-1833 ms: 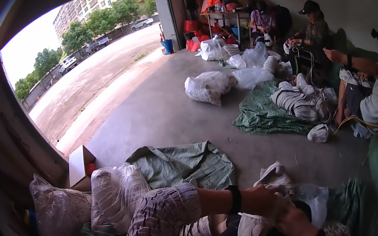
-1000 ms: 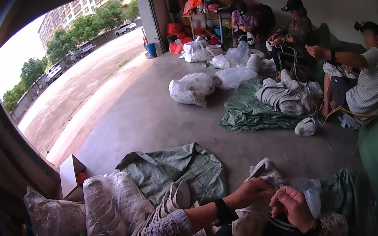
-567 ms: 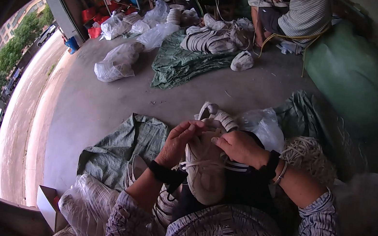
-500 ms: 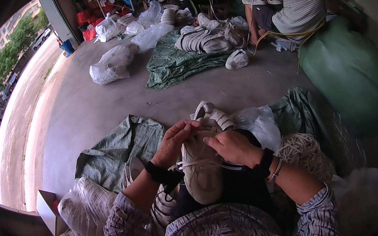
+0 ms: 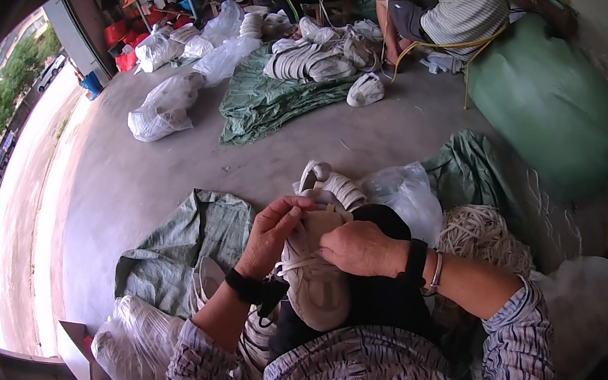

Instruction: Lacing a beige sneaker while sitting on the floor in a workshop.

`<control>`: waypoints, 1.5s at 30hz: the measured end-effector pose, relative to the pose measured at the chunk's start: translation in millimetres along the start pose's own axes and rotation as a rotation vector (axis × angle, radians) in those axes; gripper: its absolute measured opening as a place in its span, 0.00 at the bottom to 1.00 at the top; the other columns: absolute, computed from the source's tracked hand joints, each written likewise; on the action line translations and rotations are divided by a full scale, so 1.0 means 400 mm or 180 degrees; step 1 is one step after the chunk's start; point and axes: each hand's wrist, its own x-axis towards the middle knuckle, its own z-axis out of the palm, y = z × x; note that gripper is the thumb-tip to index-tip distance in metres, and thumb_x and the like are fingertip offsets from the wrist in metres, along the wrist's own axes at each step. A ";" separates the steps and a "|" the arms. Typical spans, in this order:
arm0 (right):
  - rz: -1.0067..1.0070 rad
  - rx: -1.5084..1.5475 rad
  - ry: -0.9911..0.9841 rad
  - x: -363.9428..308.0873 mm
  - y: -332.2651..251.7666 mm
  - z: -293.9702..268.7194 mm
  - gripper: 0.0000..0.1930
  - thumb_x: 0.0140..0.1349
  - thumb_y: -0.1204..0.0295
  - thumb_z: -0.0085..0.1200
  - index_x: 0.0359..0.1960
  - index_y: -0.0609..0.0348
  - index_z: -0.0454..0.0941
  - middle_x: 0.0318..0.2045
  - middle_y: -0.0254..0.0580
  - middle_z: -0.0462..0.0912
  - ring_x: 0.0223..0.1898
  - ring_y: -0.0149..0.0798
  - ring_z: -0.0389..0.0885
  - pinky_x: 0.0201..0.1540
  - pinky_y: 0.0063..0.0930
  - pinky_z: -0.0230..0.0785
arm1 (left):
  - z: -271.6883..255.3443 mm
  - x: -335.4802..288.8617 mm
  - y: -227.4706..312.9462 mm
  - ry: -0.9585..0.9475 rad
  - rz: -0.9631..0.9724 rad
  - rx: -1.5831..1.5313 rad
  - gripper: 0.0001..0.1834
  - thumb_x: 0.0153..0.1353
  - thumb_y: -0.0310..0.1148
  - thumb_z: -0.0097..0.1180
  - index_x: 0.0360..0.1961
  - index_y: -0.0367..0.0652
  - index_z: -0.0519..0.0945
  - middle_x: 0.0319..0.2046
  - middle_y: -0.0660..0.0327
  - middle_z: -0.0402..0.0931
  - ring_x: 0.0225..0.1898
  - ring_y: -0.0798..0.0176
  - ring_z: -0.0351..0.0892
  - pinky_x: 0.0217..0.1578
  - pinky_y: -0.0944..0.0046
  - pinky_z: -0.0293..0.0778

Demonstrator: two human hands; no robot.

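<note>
A pale sneaker point(image 5: 315, 302) rests on my lap, its toe pointing toward me. White shoelace point(image 5: 301, 263) crosses its front and loops out at the left side. My left hand point(image 5: 274, 234) grips the sneaker's left edge near the tongue, thumb and fingers pinched together. On the other side, my right hand point(image 5: 364, 249) is closed against the eyelets; what its fingertips pinch is hidden behind the knuckles. Just beyond my hands lie more pale shoes point(image 5: 342, 189).
At my right sits a heap of white laces point(image 5: 486, 237) beside a clear plastic bag point(image 5: 407, 194). Green sheeting point(image 5: 190, 244) lies left. Ahead, shoes are piled point(image 5: 316, 58) on a green tarp point(image 5: 262, 101). Several people work beyond, near a big green sack point(image 5: 556, 110).
My right hand has moved slightly down and left along the sneaker, its fingers more curled. My left hand stays at the sneaker's edge. The whole view has shifted a little.
</note>
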 end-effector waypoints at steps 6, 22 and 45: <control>-0.0776 0.5677 0.0837 -0.073 -0.043 -0.297 0.15 0.66 0.61 0.49 0.28 0.60 0.73 0.14 0.27 0.66 0.14 0.18 0.58 0.17 0.14 0.51 | 0.031 -0.006 0.061 -0.0330 0.0166 0.0925 0.19 0.58 0.40 0.60 0.46 0.39 0.77 0.50 0.59 0.71 0.50 0.62 0.70 0.52 0.63 0.65; 0.1700 0.6451 0.6141 -0.752 0.544 -0.172 0.07 0.65 0.71 0.44 0.36 0.56 0.74 0.46 0.34 0.79 0.50 0.34 0.76 0.57 0.44 0.60 | -0.616 -0.246 0.007 0.2147 0.0510 -0.1552 0.17 0.69 0.46 0.40 0.28 0.48 0.71 0.25 0.67 0.72 0.27 0.69 0.71 0.30 0.68 0.69; 0.0673 0.1733 0.0607 -0.084 0.075 -0.022 0.12 0.52 0.72 0.60 0.34 0.60 0.70 0.22 0.43 0.77 0.27 0.40 0.79 0.28 0.31 0.67 | 0.030 -0.093 0.113 -0.0882 0.1748 0.5102 0.16 0.41 0.29 0.62 0.35 0.58 0.82 0.24 0.71 0.67 0.29 0.65 0.68 0.30 0.63 0.68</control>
